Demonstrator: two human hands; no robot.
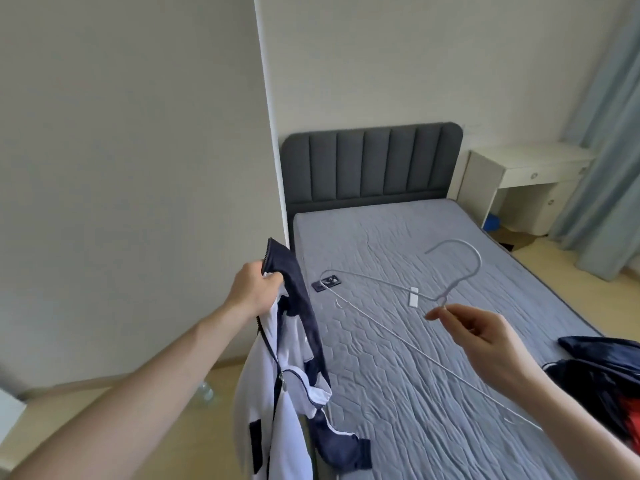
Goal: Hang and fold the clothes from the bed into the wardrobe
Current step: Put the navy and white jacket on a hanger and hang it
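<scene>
hanger (398,289): thin matt wire | jacket (277,375): smooth cloth | mattress (415,341): quilted fabric

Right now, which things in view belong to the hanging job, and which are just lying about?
Part of the job:
- white and navy zip jacket, gripped at the collar by the left hand
- thin grey wire hanger, pinched by the right hand
- dark clothes pile on the grey quilted bed

Lying about:
- small black device on the mattress
- white desk

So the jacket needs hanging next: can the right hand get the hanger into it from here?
Probably yes: the right hand pinches the hanger beside the jacket, which the left hand holds up, nothing between.
</scene>
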